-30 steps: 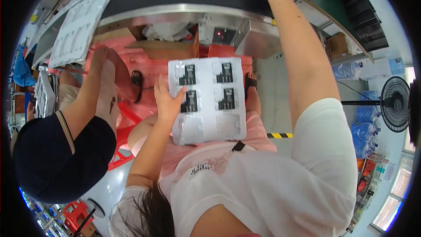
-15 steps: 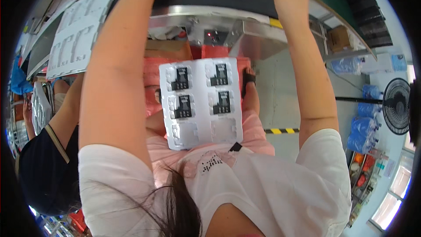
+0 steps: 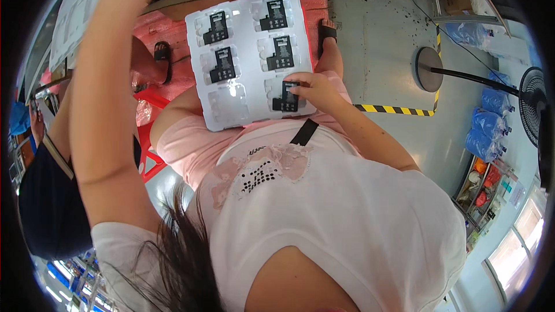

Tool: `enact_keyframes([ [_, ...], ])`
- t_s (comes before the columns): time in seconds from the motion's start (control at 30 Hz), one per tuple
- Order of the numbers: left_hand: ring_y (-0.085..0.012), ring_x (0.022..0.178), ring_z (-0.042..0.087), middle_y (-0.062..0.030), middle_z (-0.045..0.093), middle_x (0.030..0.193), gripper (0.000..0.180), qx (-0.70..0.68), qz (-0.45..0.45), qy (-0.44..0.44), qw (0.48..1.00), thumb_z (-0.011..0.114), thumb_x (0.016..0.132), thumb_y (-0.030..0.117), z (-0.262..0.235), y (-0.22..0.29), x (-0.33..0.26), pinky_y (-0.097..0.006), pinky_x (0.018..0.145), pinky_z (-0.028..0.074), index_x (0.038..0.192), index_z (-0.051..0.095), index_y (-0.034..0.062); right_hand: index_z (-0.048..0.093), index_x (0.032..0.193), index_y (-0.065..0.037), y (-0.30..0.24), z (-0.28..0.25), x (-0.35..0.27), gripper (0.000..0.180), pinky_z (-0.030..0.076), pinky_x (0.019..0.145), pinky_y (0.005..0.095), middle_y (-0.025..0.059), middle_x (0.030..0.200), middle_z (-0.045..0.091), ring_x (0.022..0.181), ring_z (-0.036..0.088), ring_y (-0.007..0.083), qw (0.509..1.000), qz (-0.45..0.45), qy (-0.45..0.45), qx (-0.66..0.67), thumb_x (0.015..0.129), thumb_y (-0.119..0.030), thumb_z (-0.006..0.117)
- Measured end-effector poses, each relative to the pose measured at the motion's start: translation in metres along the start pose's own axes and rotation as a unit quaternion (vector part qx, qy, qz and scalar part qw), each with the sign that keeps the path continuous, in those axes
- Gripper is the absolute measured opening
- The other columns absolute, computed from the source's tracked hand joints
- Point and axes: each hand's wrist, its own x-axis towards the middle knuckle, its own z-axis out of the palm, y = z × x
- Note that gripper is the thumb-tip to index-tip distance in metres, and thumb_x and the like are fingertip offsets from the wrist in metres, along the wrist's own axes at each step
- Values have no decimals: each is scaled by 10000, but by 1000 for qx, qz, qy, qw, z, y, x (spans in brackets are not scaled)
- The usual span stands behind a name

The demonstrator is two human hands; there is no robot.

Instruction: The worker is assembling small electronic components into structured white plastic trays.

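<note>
A white plastic tray [image 3: 251, 81] with moulded pockets lies across my lap. Several flat black L-shaped batteries [image 3: 222, 68] sit in its pockets; the near left pocket [image 3: 229, 107] holds none. My right hand [image 3: 312, 89] is at the near right pocket, its thumb and fingers closed on the edge of a black battery [image 3: 285, 99] lying there. My left forearm [image 3: 110, 69] stretches up past the top edge, so the left hand is out of the picture.
More white trays [image 3: 78, 17] stand at the upper left, near a person in a dark shirt [image 3: 49, 196]. A black floor fan [image 3: 532, 95] with a round base is on the right, beside blue-wrapped bundles [image 3: 485, 130]. Yellow-black tape [image 3: 396, 110] marks the floor.
My right hand has come back from the bench to the tray, and the near right pocket now holds a battery. The view has tilted down, and my left hand has left the picture.
</note>
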Motion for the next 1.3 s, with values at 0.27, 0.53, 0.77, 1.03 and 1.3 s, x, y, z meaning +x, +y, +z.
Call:
enact_keyframes([
  [0.27,-64,700,490,34,555,754,234,-355,-243,-206,879,656,799,95,119,-118,-238,-208,647,411,1032,638,78,659,1033,-112,4,9,8,264,470,741,349,148,880,623,826,601,288,968,-170,19,-183,772,-112,618],
  [0.53,-251,837,547,-79,564,868,270,-111,-159,-76,978,718,702,213,158,-118,-286,-366,747,442,957,674,136,658,1057,-192,13,17,-3,302,448,729,363,86,872,530,859,536,250,900,-224,94,-361,755,-176,653],
  [0.77,-345,1106,408,-145,395,1256,719,73,-145,32,986,695,703,450,159,-98,-304,-475,899,345,1314,421,191,569,1153,-165,16,29,-44,419,391,851,423,65,1143,514,1075,482,221,795,-332,68,-503,748,-228,654],
  [1.03,-418,1264,254,-237,213,1414,1041,120,-199,30,972,632,665,628,173,-106,-306,-536,1015,230,1387,202,14,558,1146,-110,-14,4,-35,401,408,893,398,102,1279,472,1171,459,251,812,-348,29,-468,764,-197,645],
  [1.3,-463,1208,316,-323,274,1327,843,-56,-164,153,973,640,775,472,158,-74,-266,-516,1011,262,1341,276,-37,476,1217,-42,-210,-25,20,395,456,844,421,164,1176,516,1069,537,291,924,-155,213,278,909,-286,514],
])
